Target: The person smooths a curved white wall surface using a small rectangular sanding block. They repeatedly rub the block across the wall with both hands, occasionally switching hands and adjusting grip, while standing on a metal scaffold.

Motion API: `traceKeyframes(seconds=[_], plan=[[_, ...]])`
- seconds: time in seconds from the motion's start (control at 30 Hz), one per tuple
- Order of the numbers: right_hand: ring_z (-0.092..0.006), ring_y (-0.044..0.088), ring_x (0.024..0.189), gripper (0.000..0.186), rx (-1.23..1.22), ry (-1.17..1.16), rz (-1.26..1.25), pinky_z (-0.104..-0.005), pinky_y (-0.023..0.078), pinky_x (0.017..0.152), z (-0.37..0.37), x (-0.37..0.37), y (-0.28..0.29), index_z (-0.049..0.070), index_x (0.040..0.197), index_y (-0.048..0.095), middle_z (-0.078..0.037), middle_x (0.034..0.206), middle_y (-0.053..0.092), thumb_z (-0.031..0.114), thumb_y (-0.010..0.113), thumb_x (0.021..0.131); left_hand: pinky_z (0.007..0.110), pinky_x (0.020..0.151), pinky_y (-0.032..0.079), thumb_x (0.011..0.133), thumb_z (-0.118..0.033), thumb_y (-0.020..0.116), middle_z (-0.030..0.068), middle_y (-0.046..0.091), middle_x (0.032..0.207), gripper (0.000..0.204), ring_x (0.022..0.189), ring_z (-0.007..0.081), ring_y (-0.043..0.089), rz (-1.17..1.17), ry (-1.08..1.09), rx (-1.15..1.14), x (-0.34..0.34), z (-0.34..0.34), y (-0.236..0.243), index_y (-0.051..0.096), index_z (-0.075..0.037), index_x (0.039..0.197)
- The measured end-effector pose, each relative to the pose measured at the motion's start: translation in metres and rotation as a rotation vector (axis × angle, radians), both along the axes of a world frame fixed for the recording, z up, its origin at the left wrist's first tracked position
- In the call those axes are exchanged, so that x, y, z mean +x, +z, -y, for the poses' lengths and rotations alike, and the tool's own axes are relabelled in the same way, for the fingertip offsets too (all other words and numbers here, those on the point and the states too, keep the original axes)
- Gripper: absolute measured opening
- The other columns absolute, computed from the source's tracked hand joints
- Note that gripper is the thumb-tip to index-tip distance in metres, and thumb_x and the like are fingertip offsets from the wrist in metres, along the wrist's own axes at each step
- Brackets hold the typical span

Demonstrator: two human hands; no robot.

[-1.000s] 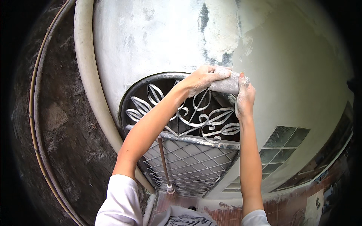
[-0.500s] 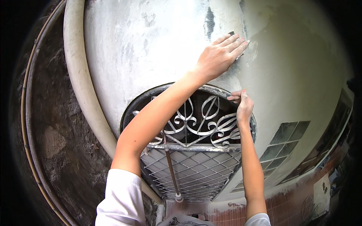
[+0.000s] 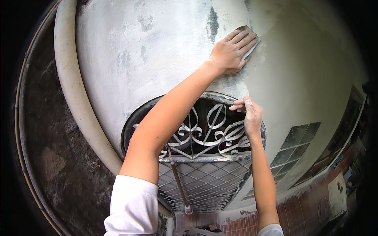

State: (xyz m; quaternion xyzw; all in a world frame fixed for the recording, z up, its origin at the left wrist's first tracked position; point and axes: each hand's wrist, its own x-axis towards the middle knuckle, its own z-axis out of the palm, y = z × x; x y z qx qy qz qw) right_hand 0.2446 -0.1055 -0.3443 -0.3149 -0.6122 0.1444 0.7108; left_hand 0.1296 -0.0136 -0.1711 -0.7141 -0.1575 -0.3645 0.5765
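Note:
My left hand (image 3: 231,53) is pressed nearly flat on the upper wall (image 3: 173,43), fingers pointing up and right. Beneath its fingers is a grey piece of sandpaper (image 3: 254,42), its edges showing past the fingertips. White dust coats the fingers. Lower down, my right hand (image 3: 252,115) has its fingers curled at the rim of an arched metal frame (image 3: 214,95), thumb pointing up; it appears to hold that rim. White scrolled ironwork (image 3: 193,135) fills the arch, partly covered by my left forearm.
Below the arch is a diamond-mesh grille (image 3: 204,177) with a brown rod (image 3: 179,183) in front. A thick pale pipe (image 3: 69,74) curves down the left beside a rough dark wall (image 3: 47,129). Glass-block panes (image 3: 295,143) sit at right, above reddish floor tiles (image 3: 291,208).
My left hand now lies flatter on the wall, with more of the sandpaper showing. The whole view has shifted slightly. My right hand stays at the arch rim.

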Motion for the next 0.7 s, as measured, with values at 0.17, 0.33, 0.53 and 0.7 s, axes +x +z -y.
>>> traceKeyframes(seconds=[0.17,0.33,0.53,0.7], plan=[[-0.0138,0.064,0.069,0.044,0.13,-0.187,0.038,-0.0301,0.047,0.069,-0.021,0.015,-0.005,-0.001,0.089,0.071,-0.01,0.076,0.074,0.031,0.047,0.105,0.041,0.125,0.019,0.102,-0.039,0.043,0.0043,0.034,0.161,0.059,0.15,0.0213,0.027,0.017,-0.02,-0.084,-0.011,0.006,-0.021,0.035,-0.013,0.155],[-0.0185,0.066,0.075,0.036,0.043,-0.172,0.211,-0.0324,0.05,0.074,-0.024,0.053,-0.021,0.0,0.089,0.071,-0.009,0.075,0.073,0.027,0.051,0.103,0.041,0.126,0.017,0.102,-0.04,0.043,0.003,0.031,0.162,0.06,0.15,0.0213,0.026,-0.068,0.034,-0.214,-0.049,0.015,-0.058,0.033,-0.016,0.156],[-0.0235,0.067,0.084,0.021,0.144,-0.023,0.473,-0.0359,0.049,0.081,-0.028,0.08,-0.017,0.005,0.089,0.071,-0.008,0.087,0.073,0.021,0.06,0.097,0.041,0.126,0.016,0.102,-0.041,0.043,0.0011,0.03,0.162,0.061,0.15,0.0202,0.026,-0.092,0.081,-0.178,-0.02,0.017,-0.029,0.03,-0.018,0.157],[-0.0255,0.065,0.081,0.012,0.399,-0.077,0.506,-0.0368,0.047,0.08,-0.035,0.07,-0.013,0.008,0.092,0.07,-0.006,0.084,0.072,0.015,0.061,0.095,0.041,0.126,0.017,0.101,-0.038,0.044,0.0034,0.03,0.163,0.063,0.15,0.0221,0.026,-0.002,0.028,-0.12,0.016,0.015,-0.01,0.029,-0.015,0.157]])
